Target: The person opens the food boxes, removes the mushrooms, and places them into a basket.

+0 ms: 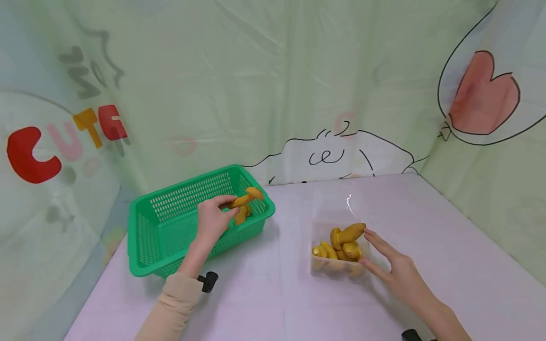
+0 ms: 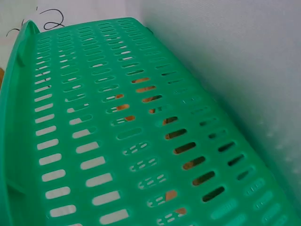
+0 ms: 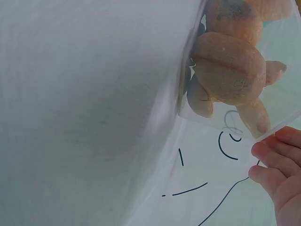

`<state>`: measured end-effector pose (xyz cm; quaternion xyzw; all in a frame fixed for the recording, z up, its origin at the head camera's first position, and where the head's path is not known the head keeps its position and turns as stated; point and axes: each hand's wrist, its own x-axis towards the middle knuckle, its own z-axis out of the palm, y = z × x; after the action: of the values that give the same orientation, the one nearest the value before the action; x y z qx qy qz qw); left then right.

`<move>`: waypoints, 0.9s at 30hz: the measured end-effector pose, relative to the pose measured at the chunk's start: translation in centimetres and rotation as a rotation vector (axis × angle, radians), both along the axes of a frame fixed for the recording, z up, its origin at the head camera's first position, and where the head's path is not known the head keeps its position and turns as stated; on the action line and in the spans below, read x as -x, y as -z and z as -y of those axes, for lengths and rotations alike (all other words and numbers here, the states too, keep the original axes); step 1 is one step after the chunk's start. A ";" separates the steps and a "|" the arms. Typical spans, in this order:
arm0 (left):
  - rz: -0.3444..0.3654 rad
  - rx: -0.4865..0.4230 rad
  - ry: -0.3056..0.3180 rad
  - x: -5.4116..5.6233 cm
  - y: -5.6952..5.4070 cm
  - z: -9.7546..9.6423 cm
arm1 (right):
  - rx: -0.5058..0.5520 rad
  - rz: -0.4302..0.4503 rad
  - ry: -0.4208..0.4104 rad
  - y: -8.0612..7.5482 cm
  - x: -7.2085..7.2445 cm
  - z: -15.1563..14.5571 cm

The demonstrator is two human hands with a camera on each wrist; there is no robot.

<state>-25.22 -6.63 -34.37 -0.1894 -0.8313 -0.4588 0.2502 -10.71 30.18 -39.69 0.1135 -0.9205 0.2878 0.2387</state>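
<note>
My left hand (image 1: 212, 219) pinches a yellow-brown mushroom (image 1: 250, 194) by its stem over the right end of the green basket (image 1: 170, 193). Below it in the basket lies another mushroom (image 1: 241, 216). From the left wrist, the basket's slotted side (image 2: 108, 113) fills the view and hides that hand, with brownish patches showing through the slots. My right hand (image 1: 401, 272) reaches to the right side of a clear plastic box (image 1: 317, 271), fingers extended and fingertips right at its rim. Several mushrooms (image 1: 350, 233) are heaped in the box; the right wrist view shows a mushroom (image 3: 229, 68) through its wall.
The table (image 1: 273, 303) has a pale pinkish cover. Printed curtains (image 1: 332, 85) hang behind it and along both sides. The basket stands at the left, close to the rear curtain, and table surface separates it from the box.
</note>
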 end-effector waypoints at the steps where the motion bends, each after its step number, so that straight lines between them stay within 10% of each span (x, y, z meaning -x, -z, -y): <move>1: 0.010 0.000 -0.009 -0.1 0.1 0.1 | 0.000 -0.003 0.000 0.0 0.0 0.0; 14: 0.027 -0.003 -0.015 -0.3 0.3 -0.2 | 0.004 0.027 0.004 -0.2 0.0 0.1; 27: 0.008 -0.019 0.127 -0.3 -0.3 -4.1 | 0.009 0.028 -0.010 -0.5 -0.2 0.2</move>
<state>-24.89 -2.56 -34.11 -0.2375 -0.8141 -0.4825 0.2190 -10.53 30.01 -39.17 0.1128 -0.9219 0.2946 0.2248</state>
